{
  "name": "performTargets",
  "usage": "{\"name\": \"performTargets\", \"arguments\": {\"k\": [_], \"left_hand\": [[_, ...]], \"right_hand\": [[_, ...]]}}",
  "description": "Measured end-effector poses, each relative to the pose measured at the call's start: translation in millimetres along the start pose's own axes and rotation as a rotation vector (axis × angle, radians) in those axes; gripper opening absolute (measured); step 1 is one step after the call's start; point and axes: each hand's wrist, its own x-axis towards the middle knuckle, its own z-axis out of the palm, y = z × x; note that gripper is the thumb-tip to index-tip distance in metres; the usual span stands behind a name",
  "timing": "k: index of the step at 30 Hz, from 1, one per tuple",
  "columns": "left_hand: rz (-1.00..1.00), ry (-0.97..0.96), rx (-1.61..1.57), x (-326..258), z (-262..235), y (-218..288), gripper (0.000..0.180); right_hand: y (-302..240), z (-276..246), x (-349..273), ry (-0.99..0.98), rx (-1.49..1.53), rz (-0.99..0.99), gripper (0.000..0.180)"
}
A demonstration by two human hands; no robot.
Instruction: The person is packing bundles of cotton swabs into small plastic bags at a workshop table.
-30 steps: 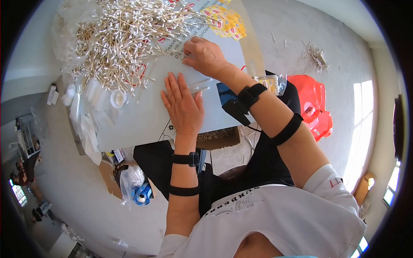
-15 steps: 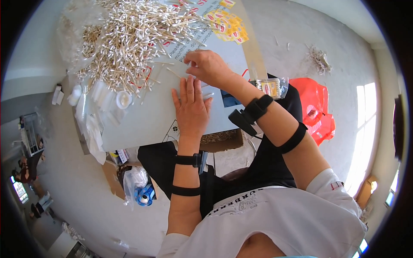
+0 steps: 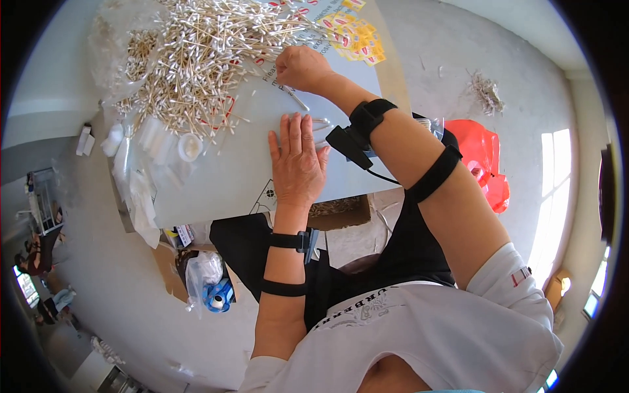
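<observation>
Crowding both hands: cotton swab heap [image 3: 196,59], yellow packets [image 3: 357,36].

One view only: a head-worn fisheye camera looks steeply down from close above the pale grey surface [image 3: 216,183], facing its far edge. Both forearms enter from the near, lower edge. Straight lines bow toward the dark round rim.

White short-sleeve tee, blk trousers; blk straps on both forearms, blk sensor box w/ cable on right wrist [image 3: 354,134].
</observation>
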Motion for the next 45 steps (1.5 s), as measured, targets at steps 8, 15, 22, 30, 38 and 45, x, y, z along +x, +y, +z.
{"name": "performTargets", "arguments": {"k": [8,15,22,30,38,45], "left_hand": [[0.017,0.061,0.026,-3,2,-3,0.065],[0.039,0.131,-0.145,-8,-3,-6,0.061],[-0.067,0.203,-0.227,-20,-6,-12,0.068],[-0.269,0.446,-1.165,-4,10,-10,0.06],[-0.351,0.399,-1.258,-4,10,6,0.056],[-0.037,0.139,-0.32,-5,-10,-6,0.058]], "right_hand": [[26,-14,-41,0.055,0.033,-0.031,0.014],[34,-7,-62,0.151,0.149,-0.093,0.019],[20,-17,-75,0.03,0.174,0.011,0.015],[13,38,-138,0.602,1.011,0.084,0.023],[7,43,-138,0.542,1.253,0.101,0.025],[24,23,-133,0.414,1.189,0.239,0.02]]}}
